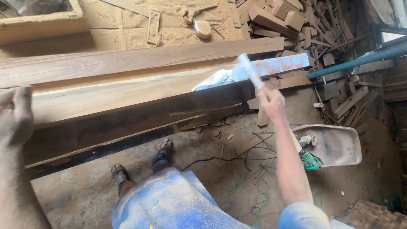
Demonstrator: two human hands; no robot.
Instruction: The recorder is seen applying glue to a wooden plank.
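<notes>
The right hand [271,103] is closed around the lower end of a pale flat stick [250,71], which rises up and to the left from the fist; motion blur smears the stick, so its exact kind cannot be made out. The stick's upper end lies over the right end of the long dark plank [127,121], near its far edge, where a glossy wet-looking patch [263,70] catches the light. The left hand [16,114] sits at the left edge of the view, cut off by the frame, fingers curled and resting against the near-left part of the same plank; whether it grips the wood or only presses on it cannot be told. A second, lighter board [140,59] lies along the plank's far side. Below the plank, sandalled feet [121,174] stand on the sawdust floor, partly hidden by blue clothing [169,203]. A green power tool [310,160] lies by a pale curved tray [335,146], half hidden behind the right forearm.
</notes>
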